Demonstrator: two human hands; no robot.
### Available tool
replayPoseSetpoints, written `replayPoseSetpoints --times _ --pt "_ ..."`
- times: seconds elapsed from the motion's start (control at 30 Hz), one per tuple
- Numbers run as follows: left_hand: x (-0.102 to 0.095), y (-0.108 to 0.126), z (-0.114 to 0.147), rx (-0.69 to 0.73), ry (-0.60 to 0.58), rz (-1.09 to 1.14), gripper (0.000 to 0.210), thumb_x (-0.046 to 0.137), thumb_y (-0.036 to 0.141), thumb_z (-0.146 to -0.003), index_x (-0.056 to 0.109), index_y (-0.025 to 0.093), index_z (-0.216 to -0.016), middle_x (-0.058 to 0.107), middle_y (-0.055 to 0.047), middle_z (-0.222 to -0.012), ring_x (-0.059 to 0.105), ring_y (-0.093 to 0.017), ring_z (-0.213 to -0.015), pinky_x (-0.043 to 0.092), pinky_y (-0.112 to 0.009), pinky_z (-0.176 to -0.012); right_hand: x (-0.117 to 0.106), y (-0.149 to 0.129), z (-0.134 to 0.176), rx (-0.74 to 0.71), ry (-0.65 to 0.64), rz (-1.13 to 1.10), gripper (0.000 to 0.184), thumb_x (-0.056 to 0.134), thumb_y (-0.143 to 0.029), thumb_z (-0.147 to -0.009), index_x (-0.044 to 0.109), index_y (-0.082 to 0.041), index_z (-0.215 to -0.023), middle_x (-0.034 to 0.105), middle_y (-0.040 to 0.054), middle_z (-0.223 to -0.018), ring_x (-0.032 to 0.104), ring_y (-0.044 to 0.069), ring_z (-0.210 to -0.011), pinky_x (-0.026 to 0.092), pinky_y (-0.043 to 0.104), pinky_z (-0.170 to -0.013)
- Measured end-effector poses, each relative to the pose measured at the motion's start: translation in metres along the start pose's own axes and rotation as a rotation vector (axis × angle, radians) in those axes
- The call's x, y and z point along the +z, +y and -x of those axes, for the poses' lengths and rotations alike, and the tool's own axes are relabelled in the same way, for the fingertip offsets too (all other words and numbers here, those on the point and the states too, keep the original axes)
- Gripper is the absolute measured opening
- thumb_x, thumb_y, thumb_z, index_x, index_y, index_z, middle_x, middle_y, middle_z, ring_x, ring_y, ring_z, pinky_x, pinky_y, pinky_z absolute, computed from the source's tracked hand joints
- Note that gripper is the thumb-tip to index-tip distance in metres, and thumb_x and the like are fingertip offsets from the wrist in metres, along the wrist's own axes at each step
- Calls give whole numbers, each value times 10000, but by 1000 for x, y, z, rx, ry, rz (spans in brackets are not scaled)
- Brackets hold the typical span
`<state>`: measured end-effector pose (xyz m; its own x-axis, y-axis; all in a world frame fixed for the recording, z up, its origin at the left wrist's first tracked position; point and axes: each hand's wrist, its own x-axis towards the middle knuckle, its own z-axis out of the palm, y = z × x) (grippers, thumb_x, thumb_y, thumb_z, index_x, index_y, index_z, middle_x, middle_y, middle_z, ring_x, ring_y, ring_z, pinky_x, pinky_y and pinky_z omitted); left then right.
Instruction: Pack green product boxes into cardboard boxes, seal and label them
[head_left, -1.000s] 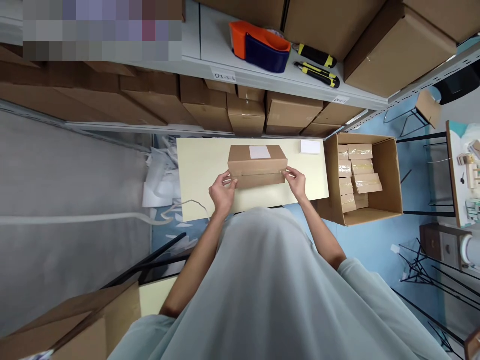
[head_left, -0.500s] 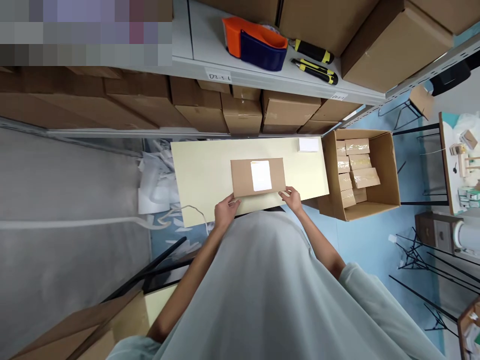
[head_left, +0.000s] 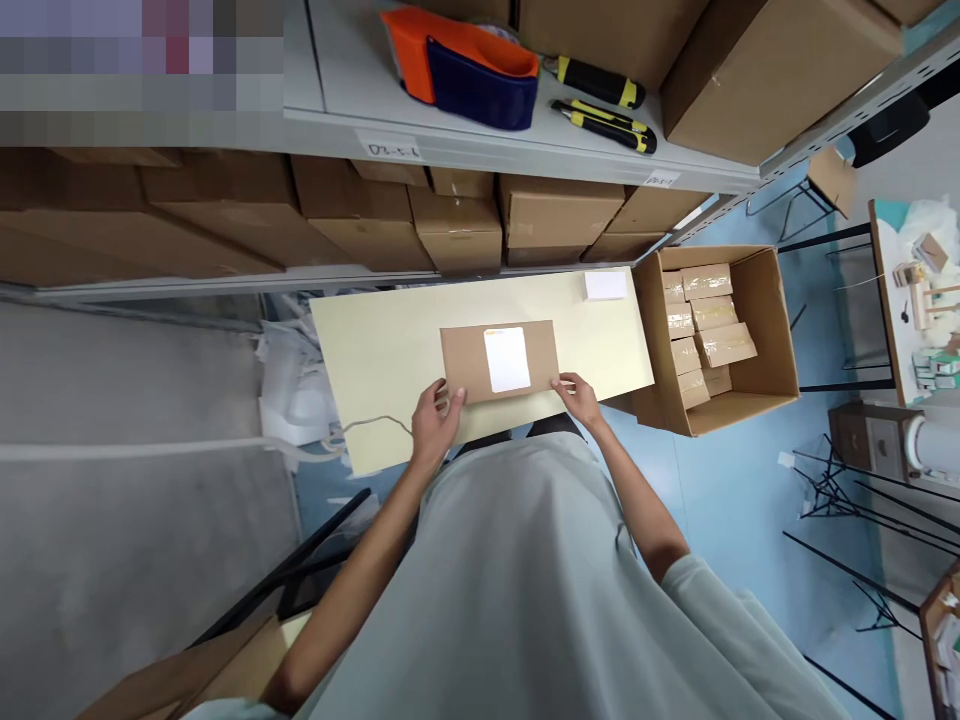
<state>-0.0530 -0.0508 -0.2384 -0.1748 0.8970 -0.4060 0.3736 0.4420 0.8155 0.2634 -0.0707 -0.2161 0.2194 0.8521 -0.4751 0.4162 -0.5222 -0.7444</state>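
Observation:
A flat brown cardboard box with a white label on its top is over the pale yellow tabletop, in front of my body. My left hand grips its near left corner, the thumb at the near edge and the fingers along the left side. At the near right corner, my right hand holds the box between thumb and fingers. I cannot tell whether the underside touches the tabletop. A small stack of white labels lies at the table's far right corner.
Right of the table stands an open carton with several taped small boxes inside. A shelf crosses above the table's far side, bearing an orange-and-blue tape dispenser and utility knives. A white cable lies at the left.
My view has shifted and turned slightly. The box appears a little more tilted, and my left hand's fingers are more spread at its corner. Both hands stay at the same corners.

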Motion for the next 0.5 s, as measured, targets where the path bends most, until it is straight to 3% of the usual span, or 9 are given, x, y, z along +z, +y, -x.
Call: replayPoseSetpoints --times 0.1,0.27,0.5 --pt "10 15 -4 -37 83 -29 445 680 491 -968 678 203 -1307 770 -156 -1361 774 -262 -1176 637 -406 -1045 -7 -4 -10 -40 -59 -22 385 718 -595 -1012 762 -230 -1123 840 93 -1232 836 238 -1023 665 358 -899" --pt "33 35 2 -146 114 -74 319 696 417 -926 645 216 -1167 797 -117 -1184 796 -249 -1033 667 -396 -952 -31 -5 -32 -36 -98 16 378 747 -613 -1004 773 -252 -1117 840 77 -1244 830 230 -971 667 360 -899" --pt "59 49 -2 -243 228 -185 395 638 414 -928 638 185 -1250 747 -171 -1295 769 -312 -1165 626 -509 -1101 -55 7 -57 -139 -289 113 404 739 -613 -1036 783 -241 -1187 837 84 -1240 831 250 -1017 672 377 -920"
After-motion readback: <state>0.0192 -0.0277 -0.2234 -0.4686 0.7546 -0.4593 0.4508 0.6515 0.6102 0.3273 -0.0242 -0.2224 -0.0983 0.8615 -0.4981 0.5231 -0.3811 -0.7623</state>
